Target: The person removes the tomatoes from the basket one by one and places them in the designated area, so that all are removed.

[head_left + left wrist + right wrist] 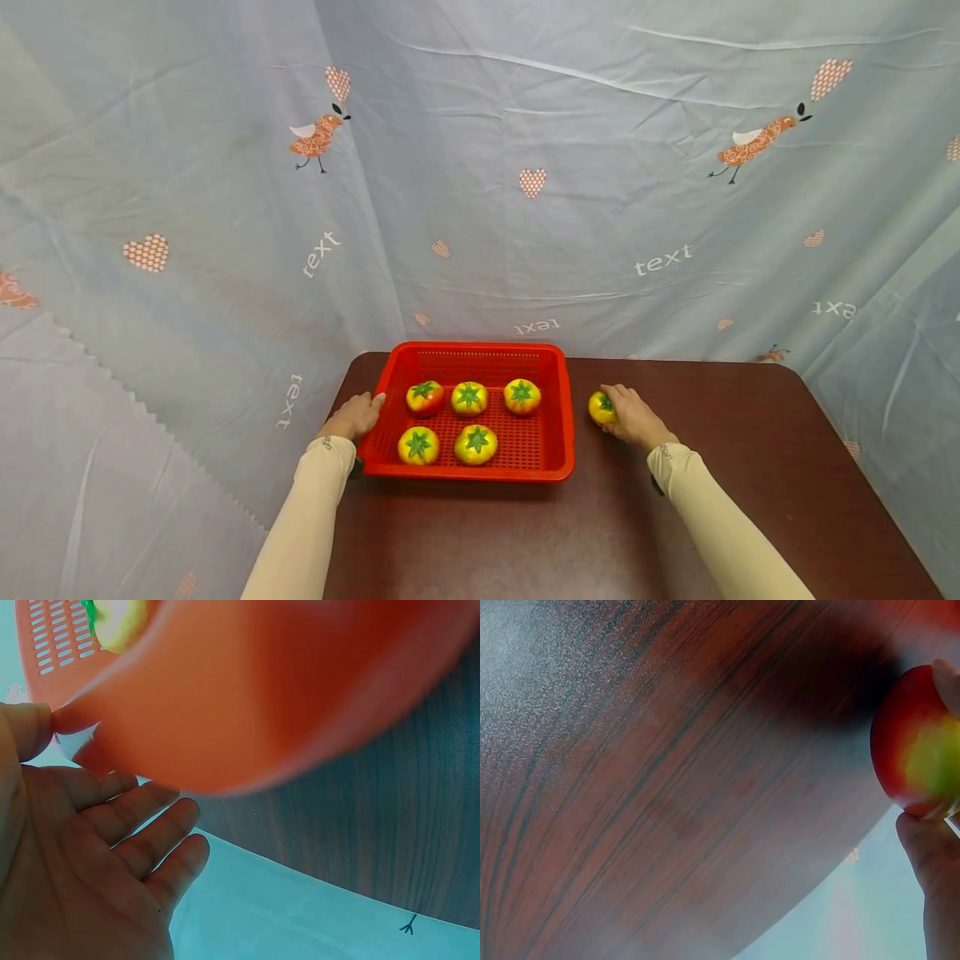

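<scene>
A red plastic basket point(468, 473) stands on the table with several yellow-red tomatoes point(476, 445) in it, their green star-shaped tops facing up. At its left side, my left hand point(356, 415) pinches the rim; in the left wrist view the thumb point(31, 729) lies over the basket edge point(202, 750) and the other fingers spread beneath. Right of the basket, my right hand point(633, 418) grips one more tomato point(601, 408) low over the table. The right wrist view shows this tomato point(911, 742) between thumb and fingers, partly cut off by the frame.
The dark brown wooden table point(720, 483) extends to the right of the basket and in front of it. A grey-blue curtain point(480, 250) printed with birds and hearts hangs behind the table and along both sides.
</scene>
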Demonstrator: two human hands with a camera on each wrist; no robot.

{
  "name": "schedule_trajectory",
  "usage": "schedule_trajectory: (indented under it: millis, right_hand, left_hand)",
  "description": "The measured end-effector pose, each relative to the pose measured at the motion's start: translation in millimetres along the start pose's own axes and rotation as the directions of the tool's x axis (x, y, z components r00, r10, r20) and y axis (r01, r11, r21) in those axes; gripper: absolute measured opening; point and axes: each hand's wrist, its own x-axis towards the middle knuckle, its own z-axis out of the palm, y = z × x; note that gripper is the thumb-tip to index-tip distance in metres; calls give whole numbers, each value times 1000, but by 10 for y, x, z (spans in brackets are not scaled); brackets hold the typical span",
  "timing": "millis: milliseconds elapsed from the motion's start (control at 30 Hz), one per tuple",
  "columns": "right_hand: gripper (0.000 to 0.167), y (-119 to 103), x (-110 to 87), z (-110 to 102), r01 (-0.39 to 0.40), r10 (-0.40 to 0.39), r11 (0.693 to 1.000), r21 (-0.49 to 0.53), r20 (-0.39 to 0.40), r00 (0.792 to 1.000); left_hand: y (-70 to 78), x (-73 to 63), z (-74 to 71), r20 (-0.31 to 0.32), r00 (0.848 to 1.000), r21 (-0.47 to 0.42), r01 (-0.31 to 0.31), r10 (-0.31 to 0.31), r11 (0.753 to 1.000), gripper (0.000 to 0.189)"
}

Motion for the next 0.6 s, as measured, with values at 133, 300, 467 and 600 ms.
schedule_trajectory:
  millis: [133,300,467,600]
  right_hand:
    - [71,-3,6,1,-7,7,1000,-5,-3,1000]
    - [72,-8,12,-1,-6,6,1000,-2,0,1000]
    - [72,-10,16,10,-8,8,1000,2,7,1000]
    - [72,-11,17,21,-13,13,1000,5,3,1000]
  left_hand:
    - [-7,9,10,-1,1000,-8,4,-4,1000,59]
    - [-6,15,16,-3,1000,-17,15,-15,1000,59]
    - [-14,18,18,-5,1000,-13,12,-12,1000,58]
    - [-17,18,23,-4,1000,-18,15,-15,1000,58]
